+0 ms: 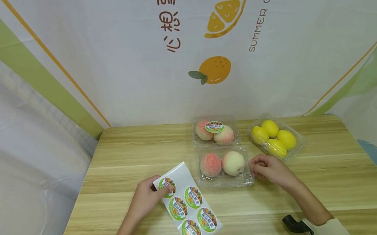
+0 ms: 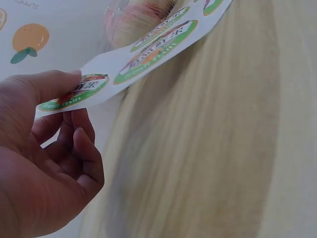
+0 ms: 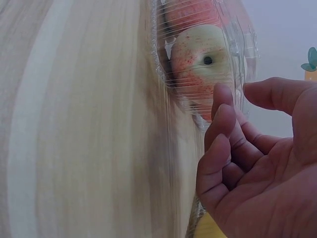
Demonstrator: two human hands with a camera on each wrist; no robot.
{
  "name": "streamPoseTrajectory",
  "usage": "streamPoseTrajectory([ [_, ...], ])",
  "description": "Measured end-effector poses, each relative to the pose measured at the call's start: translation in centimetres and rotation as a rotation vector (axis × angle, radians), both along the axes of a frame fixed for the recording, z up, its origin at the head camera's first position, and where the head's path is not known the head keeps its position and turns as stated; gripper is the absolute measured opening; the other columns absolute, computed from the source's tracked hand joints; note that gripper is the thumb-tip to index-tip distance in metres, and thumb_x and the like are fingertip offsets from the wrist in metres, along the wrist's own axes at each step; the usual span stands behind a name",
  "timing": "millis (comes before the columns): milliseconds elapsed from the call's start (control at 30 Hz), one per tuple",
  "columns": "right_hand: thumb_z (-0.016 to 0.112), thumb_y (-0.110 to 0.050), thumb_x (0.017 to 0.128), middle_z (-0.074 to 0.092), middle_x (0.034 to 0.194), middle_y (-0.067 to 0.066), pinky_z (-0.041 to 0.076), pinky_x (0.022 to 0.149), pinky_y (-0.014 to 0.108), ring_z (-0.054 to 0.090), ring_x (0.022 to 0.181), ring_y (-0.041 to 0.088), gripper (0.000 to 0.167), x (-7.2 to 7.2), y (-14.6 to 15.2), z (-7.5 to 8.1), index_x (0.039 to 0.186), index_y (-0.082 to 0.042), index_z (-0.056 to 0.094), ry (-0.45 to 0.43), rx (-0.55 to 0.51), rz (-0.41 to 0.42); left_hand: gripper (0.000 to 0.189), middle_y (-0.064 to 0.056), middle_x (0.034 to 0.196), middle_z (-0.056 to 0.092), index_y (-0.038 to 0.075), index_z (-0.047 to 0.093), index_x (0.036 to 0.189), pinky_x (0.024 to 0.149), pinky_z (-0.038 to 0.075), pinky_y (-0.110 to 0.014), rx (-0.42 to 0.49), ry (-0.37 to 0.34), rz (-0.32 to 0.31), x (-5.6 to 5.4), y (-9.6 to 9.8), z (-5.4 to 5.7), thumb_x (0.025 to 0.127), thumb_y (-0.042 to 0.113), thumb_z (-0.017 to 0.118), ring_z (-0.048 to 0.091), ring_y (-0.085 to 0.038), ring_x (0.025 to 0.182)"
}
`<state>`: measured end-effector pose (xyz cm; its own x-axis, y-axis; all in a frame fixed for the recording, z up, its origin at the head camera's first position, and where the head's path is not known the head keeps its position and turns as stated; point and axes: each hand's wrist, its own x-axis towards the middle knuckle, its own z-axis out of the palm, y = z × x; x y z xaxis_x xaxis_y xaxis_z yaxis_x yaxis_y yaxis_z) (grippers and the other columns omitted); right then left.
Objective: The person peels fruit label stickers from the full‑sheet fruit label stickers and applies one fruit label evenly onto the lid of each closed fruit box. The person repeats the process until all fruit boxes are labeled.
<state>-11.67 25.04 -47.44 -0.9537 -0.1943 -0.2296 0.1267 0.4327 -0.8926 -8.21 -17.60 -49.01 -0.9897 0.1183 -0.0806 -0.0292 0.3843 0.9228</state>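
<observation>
My left hand (image 1: 148, 197) pinches the upper left corner of a white sheet of round fruit stickers (image 1: 190, 208), thumb on top across one sticker. In the left wrist view the sheet slants up over the table, the other fingers curled below it. My right hand (image 1: 270, 170) has its curled fingers and thumb at the right edge of the nearer clear plastic box (image 1: 225, 182); in the right wrist view the thumb and fingertips (image 3: 223, 91) close in on its rim. Two peaches (image 1: 233, 163) lie inside this box, and no sticker shows on its lid.
Just behind stands another clear box (image 1: 197, 142) of two peaches, with a round sticker (image 1: 214, 126) on its lid. To the right sits a clear box of yellow lemons (image 1: 286, 139), set at an angle. A printed cloth (image 1: 133, 81) hangs along the table's back edge.
</observation>
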Motion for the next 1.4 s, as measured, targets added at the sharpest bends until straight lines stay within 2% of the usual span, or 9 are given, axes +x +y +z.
streamPoseTrajectory([
  [167,0.065,-0.010,0.107,0.071,0.090,0.009,0.059,0.073,0.031,0.065,0.083,0.021,0.019,0.0,0.0,0.1,0.116,0.007,0.068,-0.003,-0.006,-0.001,0.019,-0.006,0.088,0.078,0.001,0.079,0.105,0.068,0.053,-0.027,0.050,-0.011,-0.008,-0.1,0.0,-0.4,0.102,0.020,0.081,0.070,-0.019,0.080],
  [367,0.066,-0.010,0.107,0.071,0.090,0.009,0.059,0.072,0.032,0.065,0.083,0.023,0.019,0.1,0.0,0.0,0.116,0.007,0.068,0.001,-0.003,-0.001,0.024,-0.007,0.092,0.078,-0.001,0.080,0.114,0.079,0.053,-0.029,0.092,-0.048,0.018,-0.3,0.1,-0.7,0.106,0.022,0.075,0.071,-0.020,0.088],
  [733,0.066,-0.010,0.108,0.071,0.090,0.008,0.057,0.070,0.031,0.064,0.081,0.024,0.020,0.1,0.1,-0.2,0.118,0.008,0.068,0.011,0.010,0.001,0.034,-0.010,0.099,0.077,-0.009,0.072,0.130,0.078,0.056,-0.026,0.187,-0.125,0.065,-0.3,0.6,-0.6,0.109,0.017,0.070,0.071,-0.020,0.090],
  [1000,0.065,-0.009,0.109,0.071,0.090,0.006,0.058,0.070,0.031,0.064,0.082,0.023,0.020,0.0,0.1,-0.3,0.118,0.009,0.068,0.017,0.018,-0.002,0.030,-0.011,0.095,0.075,-0.011,0.070,0.126,0.072,0.057,-0.027,0.276,-0.143,0.070,-0.5,0.8,0.2,0.111,0.015,0.066,0.072,-0.018,0.083],
  [1400,0.065,-0.011,0.109,0.071,0.089,0.006,0.056,0.068,0.031,0.064,0.080,0.023,0.020,0.0,0.1,-0.6,0.118,0.007,0.069,0.018,0.031,-0.014,0.033,-0.012,0.095,0.078,-0.014,0.066,0.126,0.070,0.062,-0.029,0.375,-0.115,0.022,-1.2,1.2,2.4,0.114,0.016,0.060,0.077,-0.017,0.079],
])
